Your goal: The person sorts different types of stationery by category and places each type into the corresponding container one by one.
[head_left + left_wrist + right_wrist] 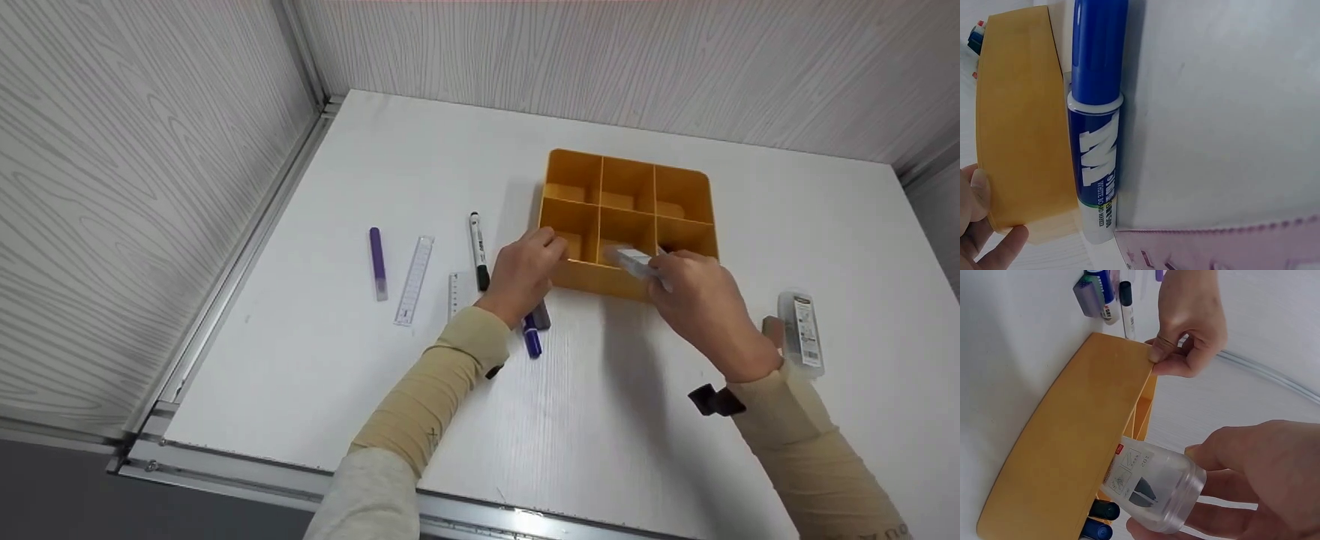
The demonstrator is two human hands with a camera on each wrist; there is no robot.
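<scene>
My left hand (525, 270) pinches the near left corner of an orange six-compartment box (600, 280), thumb outside the wall. My right hand (694, 292) holds a small clear plastic case (1157, 486) with a printed label, gripping one end between thumb and fingers. The case's other end dips past the box's front rim at the front middle compartment; it is blurred in the head view. In the right wrist view, a dark green marker cap (1104, 509) and a blue one (1096, 530) show inside the box beside the case.
Left of the box lie a purple pen (377, 259), a clear ruler (414, 281), a short ruler (454, 292) and a white marker (478, 247). A blue marker (532, 337) lies near my left wrist. At right are another clear case (802, 334) and a brownish block (772, 330).
</scene>
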